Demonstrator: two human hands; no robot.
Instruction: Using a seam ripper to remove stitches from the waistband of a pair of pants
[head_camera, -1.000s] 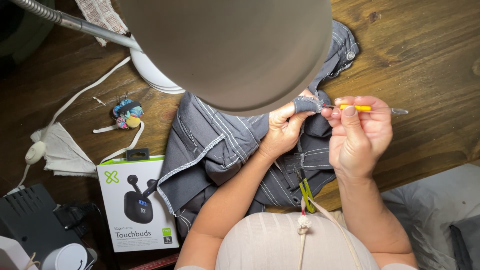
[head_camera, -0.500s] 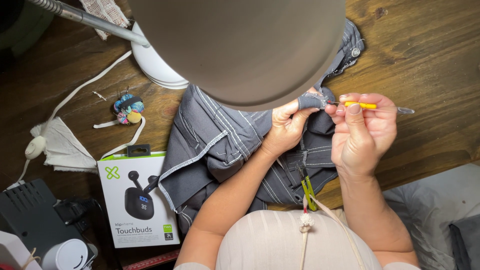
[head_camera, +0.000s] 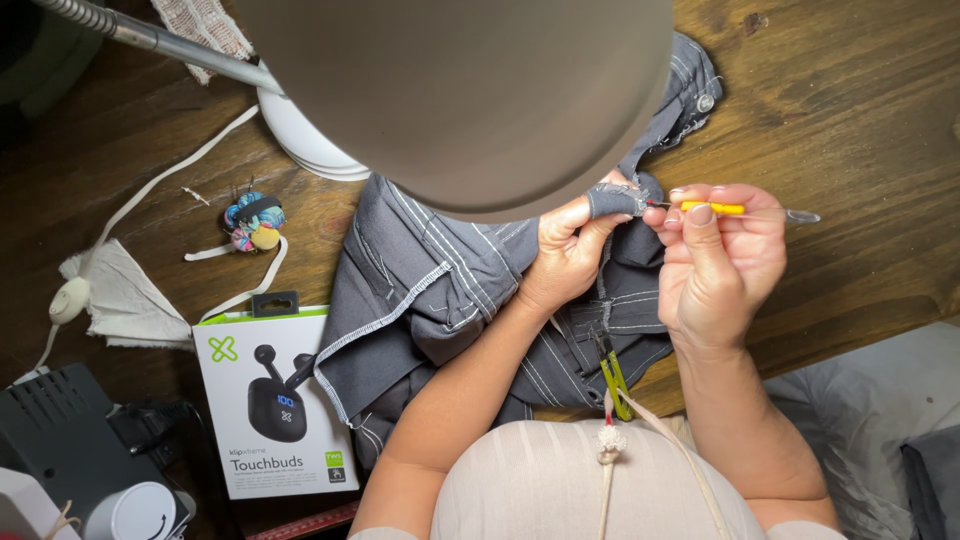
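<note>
A grey striped garment (head_camera: 440, 280) lies bunched on the wooden table (head_camera: 860, 110). My left hand (head_camera: 568, 250) pinches a folded edge of this fabric and lifts it up. My right hand (head_camera: 722, 262) holds a yellow-handled seam ripper (head_camera: 735, 209) with a clear cap end, its tip touching the pinched fabric. A small pair of yellow-green thread snips (head_camera: 612, 378) hangs on a cord at my chest, resting over the garment's lower edge.
A large grey lamp shade (head_camera: 470, 90) on a metal arm (head_camera: 150, 35) covers the upper middle. A white round base (head_camera: 300, 150), a colourful pincushion (head_camera: 250, 220), a white cord with switch (head_camera: 70, 298), an earbuds box (head_camera: 265, 400) and a dark device (head_camera: 60, 440) sit left.
Both hands hold nearly the same spot. The right hand has shifted slightly as the seam ripper works at the pinched fabric.
</note>
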